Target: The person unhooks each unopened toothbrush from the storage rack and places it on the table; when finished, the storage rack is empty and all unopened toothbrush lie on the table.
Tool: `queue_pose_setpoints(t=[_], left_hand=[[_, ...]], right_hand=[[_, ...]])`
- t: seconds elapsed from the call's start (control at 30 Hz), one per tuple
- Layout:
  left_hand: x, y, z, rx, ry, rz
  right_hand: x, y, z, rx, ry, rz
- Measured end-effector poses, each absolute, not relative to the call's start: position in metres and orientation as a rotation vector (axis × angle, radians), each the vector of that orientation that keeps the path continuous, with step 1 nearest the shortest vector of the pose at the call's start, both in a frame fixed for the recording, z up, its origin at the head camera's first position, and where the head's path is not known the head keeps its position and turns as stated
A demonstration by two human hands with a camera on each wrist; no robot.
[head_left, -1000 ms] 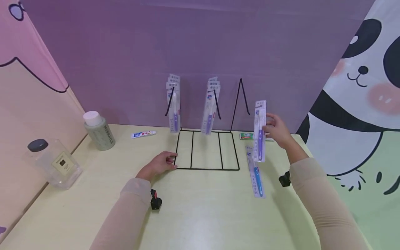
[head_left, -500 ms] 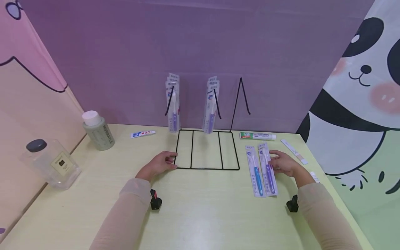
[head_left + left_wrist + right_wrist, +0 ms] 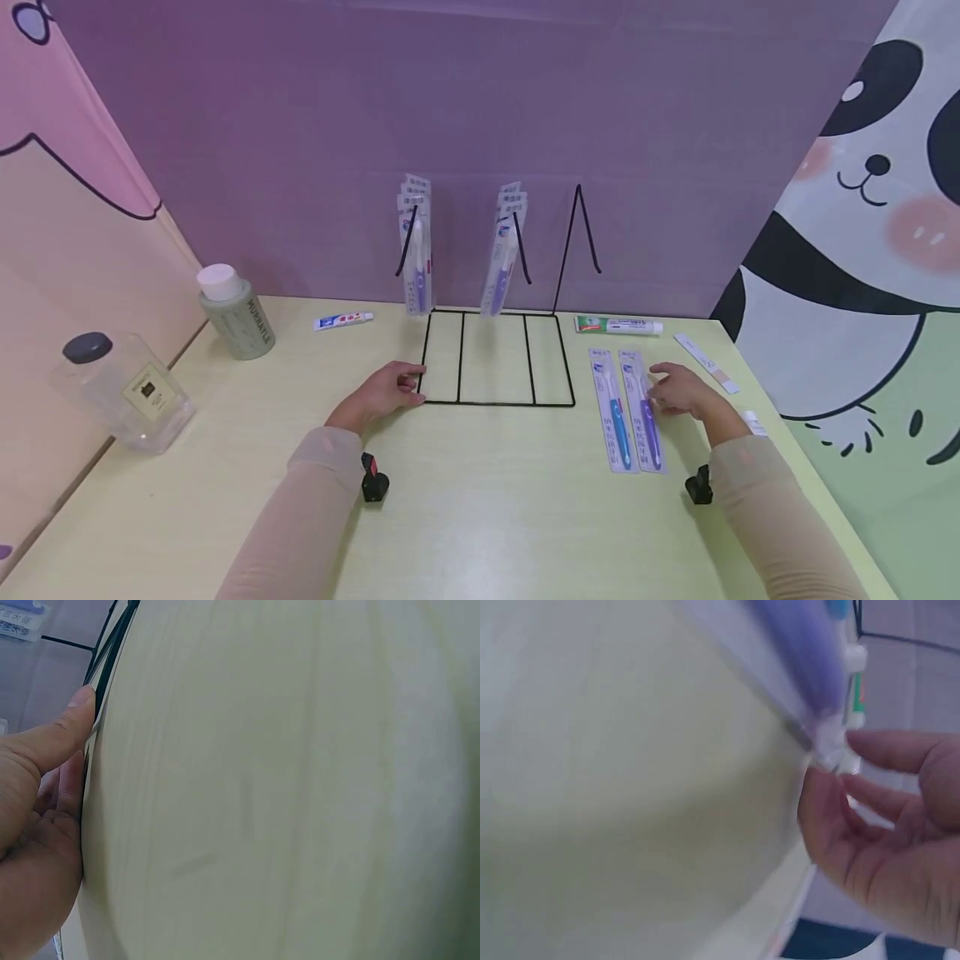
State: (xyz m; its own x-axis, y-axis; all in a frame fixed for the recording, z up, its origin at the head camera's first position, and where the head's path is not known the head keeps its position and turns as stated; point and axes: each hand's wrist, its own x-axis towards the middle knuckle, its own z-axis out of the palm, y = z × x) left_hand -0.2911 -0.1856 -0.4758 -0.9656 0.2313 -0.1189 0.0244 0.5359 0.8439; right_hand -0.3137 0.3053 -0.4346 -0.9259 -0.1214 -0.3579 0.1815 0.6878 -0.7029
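Observation:
My left hand [image 3: 378,390] holds the front left corner of a black wire rack [image 3: 495,405], its thumb [image 3: 71,724] against the wire in the left wrist view. Packaged toothbrushes hang from the rack's left hook [image 3: 407,242] and middle hook [image 3: 521,250]; the right hook [image 3: 588,229] is bare. On the table right of the rack lies a packaged purple toothbrush [image 3: 645,425]. My right hand [image 3: 682,390] pinches this package's right edge, which is blurred in the right wrist view. Close beside it, on the left, lies a packaged blue toothbrush [image 3: 617,421].
A green and white toothpaste tube [image 3: 618,326] lies behind the packages, and a smaller tube [image 3: 343,321] left of the rack. A flat narrow pack [image 3: 705,362] sits near the right edge. At far left stand a grey-green bottle [image 3: 238,321] and a clear bottle [image 3: 142,400].
My right hand has lowered the purple toothbrush package from the air to the table beside the blue one, then turned it parallel. The left hand stays at the rack.

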Motion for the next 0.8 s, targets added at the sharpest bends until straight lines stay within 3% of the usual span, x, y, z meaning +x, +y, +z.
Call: queue_pose_setpoints(t=[0.17, 0.63, 0.8], left_hand=[[-0.289, -0.186, -0.472, 0.196, 2.565, 1.399], [-0.289, -0.184, -0.475, 0.182, 2.576, 1.402], [-0.288, -0.184, -0.474, 0.174, 2.586, 1.390]], right_hand=[[-0.320, 0.273, -0.414, -0.136, 2.769, -1.019], [-0.351, 0.136, -0.371, -0.629, 2.798, -1.730], [-0.365, 0.104, -0.362, -0.666, 2.693, -2.017]])
